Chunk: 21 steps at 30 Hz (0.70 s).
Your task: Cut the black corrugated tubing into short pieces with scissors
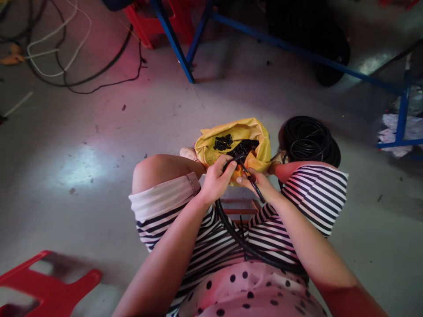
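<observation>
While left hand [216,178] grips black hose [231,229] | right hand [256,182] pinches tool [254,185], tip hidden.

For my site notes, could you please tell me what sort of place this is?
Probably a small workshop floor: bare grey concrete floor, a coil of black corrugated tubing, blue metal frame legs, and a yellow plastic bag of cut black pieces.

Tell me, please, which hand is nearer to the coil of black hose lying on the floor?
The right hand: the coil lies just beyond it, to its right. The left hand sits farther left, in front of the yellow bag.
</observation>
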Tool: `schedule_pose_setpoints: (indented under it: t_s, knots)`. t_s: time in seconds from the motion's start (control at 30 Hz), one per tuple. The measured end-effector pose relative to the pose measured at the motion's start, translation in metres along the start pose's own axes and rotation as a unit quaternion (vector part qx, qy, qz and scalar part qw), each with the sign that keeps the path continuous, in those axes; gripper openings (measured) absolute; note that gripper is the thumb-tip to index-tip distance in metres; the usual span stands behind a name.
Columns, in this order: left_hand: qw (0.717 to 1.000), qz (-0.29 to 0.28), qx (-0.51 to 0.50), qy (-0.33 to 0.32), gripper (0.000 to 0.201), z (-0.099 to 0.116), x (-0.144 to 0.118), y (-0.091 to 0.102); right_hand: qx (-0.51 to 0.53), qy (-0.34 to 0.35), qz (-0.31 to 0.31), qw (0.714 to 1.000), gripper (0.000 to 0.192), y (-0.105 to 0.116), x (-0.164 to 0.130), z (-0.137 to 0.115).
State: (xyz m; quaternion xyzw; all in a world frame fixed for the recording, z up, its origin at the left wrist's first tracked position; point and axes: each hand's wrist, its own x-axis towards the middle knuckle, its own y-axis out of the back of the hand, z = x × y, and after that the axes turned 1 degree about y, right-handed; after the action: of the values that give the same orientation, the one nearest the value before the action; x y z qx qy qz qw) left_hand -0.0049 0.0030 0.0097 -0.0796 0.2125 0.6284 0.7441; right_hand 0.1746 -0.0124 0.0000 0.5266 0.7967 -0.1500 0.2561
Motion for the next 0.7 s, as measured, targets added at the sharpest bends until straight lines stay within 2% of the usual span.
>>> schedule_pose_setpoints:
  t_s: [0.1, 0.27, 0.7]
  knots:
    - [0.999, 0.010, 0.014, -0.030, 0.025, -0.0008, -0.0003, -0.0002, 0.003, -0.002, -0.004, 1.000, 0.040, 0.0001, -0.0011, -0.0028]
    - [0.999, 0.012, 0.026, -0.045, 0.024, -0.0029, -0.0001, -0.0004, -0.005, -0.004, -0.004, 1.000, 0.040, 0.0004, -0.0015, -0.0038]
    - [0.998, 0.018, 0.046, -0.044, 0.024, -0.0044, 0.0007, -0.0007, -0.033, -0.010, 0.003, 0.999, 0.036, -0.0002, -0.0005, -0.0001]
